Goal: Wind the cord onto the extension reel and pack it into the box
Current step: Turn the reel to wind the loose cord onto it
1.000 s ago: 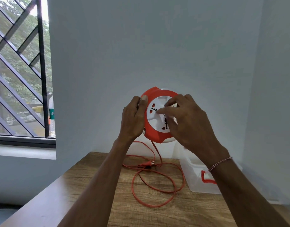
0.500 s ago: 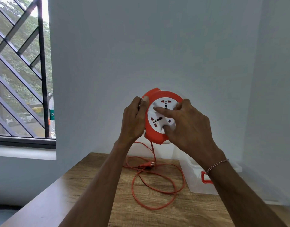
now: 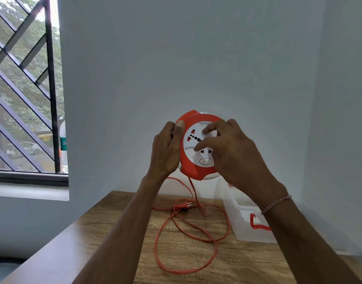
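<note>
I hold a round orange-and-white extension reel (image 3: 193,168) up in the air above the table. My left hand (image 3: 165,149) grips its left rim, thumb on the orange edge. My right hand (image 3: 229,152) lies on the white socket face with fingertips pressed against it. An orange cord (image 3: 188,236) hangs from the reel's bottom and lies in loose loops on the wooden table (image 3: 114,253). Its plug (image 3: 183,206) rests near the wall. A clear plastic box (image 3: 245,214) with an orange latch stands at the right, partly hidden by my right forearm.
A white wall stands right behind the table and another closes the right side. A barred window (image 3: 26,89) is at the left, with a plastic bottle (image 3: 63,148) on its sill. The table's left edge runs diagonally toward me.
The white socket face has turned under my right fingers, which shifted across it. The cord loops on the table have drawn in slightly. My left hand keeps its grip.
</note>
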The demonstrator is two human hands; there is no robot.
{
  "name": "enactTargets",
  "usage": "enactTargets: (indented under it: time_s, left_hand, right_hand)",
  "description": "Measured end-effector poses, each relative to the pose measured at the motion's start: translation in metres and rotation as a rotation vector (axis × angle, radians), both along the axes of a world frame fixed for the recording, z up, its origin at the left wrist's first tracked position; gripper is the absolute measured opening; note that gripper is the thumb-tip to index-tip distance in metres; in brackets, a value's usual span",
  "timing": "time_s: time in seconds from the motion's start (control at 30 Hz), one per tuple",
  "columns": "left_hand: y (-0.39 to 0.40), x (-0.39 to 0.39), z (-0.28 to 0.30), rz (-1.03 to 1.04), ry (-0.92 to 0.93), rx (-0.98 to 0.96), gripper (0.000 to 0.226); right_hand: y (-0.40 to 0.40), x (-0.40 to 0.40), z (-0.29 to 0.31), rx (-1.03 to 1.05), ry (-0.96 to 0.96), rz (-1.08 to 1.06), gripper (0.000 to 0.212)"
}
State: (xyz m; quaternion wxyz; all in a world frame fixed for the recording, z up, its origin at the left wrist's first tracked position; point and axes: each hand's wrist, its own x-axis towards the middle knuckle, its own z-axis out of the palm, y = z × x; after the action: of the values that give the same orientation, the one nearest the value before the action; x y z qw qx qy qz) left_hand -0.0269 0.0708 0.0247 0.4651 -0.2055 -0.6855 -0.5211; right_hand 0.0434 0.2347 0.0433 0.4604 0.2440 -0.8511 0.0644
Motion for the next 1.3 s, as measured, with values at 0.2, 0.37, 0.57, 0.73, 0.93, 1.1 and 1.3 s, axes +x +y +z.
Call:
enactTargets:
  time_s: [0.2, 0.37, 0.57, 0.73, 0.93, 1.1, 1.3]
  left_hand:
    - [0.001, -0.001, -0.001, 0.014, -0.005, -0.021, 0.034]
    - [0.001, -0.001, -0.001, 0.006, -0.002, -0.031, 0.036]
    - [0.000, -0.001, -0.001, 0.022, 0.008, -0.029, 0.037]
    - [-0.002, 0.000, 0.000, 0.011, -0.004, -0.013, 0.038]
    - [0.001, 0.000, 0.000, -0.003, 0.003, -0.021, 0.036]
    - [0.001, 0.000, 0.000, 0.014, 0.013, -0.022, 0.035]
    - [0.001, 0.002, 0.001, 0.018, 0.011, -0.035, 0.036]
  right_hand:
    - [-0.005, 0.004, -0.004, 0.140, -0.062, -0.097, 0.057]
    - [-0.003, -0.002, -0.009, 0.047, -0.019, -0.101, 0.059]
    - [-0.003, -0.009, -0.016, -0.093, 0.032, -0.128, 0.061]
    - [-0.004, -0.008, -0.011, -0.126, 0.017, -0.115, 0.067]
    - [0.000, -0.004, -0.004, -0.034, 0.094, -0.041, 0.043]
    - [0.004, 0.000, 0.001, 0.107, 0.017, 0.008, 0.036]
    - [-0.001, 0.001, -0.003, 0.191, -0.016, -0.104, 0.055]
